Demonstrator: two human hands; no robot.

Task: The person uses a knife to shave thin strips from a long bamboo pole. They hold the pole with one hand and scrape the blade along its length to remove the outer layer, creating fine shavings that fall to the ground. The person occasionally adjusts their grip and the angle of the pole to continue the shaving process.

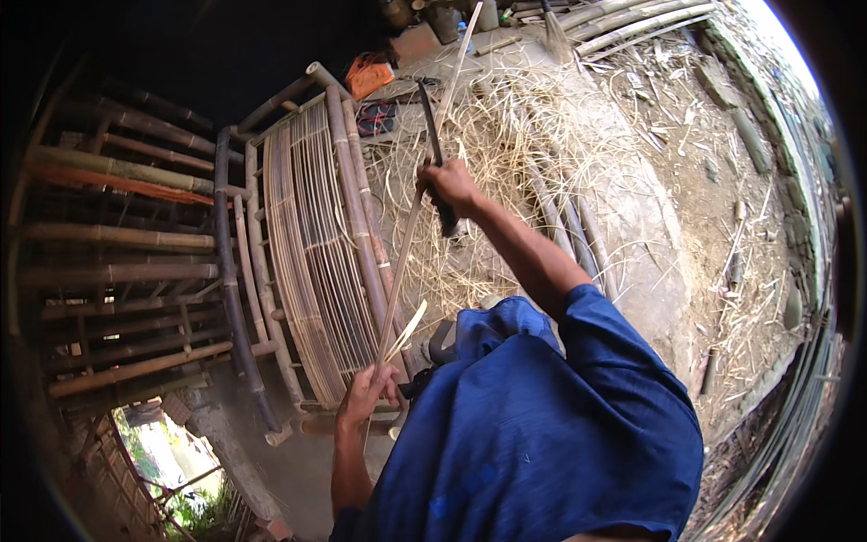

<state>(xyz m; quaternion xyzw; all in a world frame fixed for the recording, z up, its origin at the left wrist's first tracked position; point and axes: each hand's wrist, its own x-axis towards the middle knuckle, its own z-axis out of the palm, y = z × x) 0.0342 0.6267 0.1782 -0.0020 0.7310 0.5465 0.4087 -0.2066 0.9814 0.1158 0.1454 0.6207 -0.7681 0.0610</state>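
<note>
My right hand (pixel 449 187) is closed round the dark handle of a long-bladed knife (pixel 431 122), whose blade points up and away from me. A long thin bamboo strip (pixel 411 237) runs from the far end of the floor, past the knife, down to my left hand (pixel 366 394). The fingers of my left hand are wrapped round the strip near its lower end. Pale split ends (pixel 411 325) curl out just above that hand. Where the blade meets the strip, my right fingers hide part of the contact.
A slatted bamboo bench (pixel 312 244) stands at my left, beside a bamboo rack (pixel 135 239). Curly shavings (pixel 542 135) cover the floor ahead and to the right, over several poles (pixel 578 226). An orange bag (pixel 368 76) lies past the bench. A broom (pixel 555 36) and bamboo poles (pixel 641 23) are farther off.
</note>
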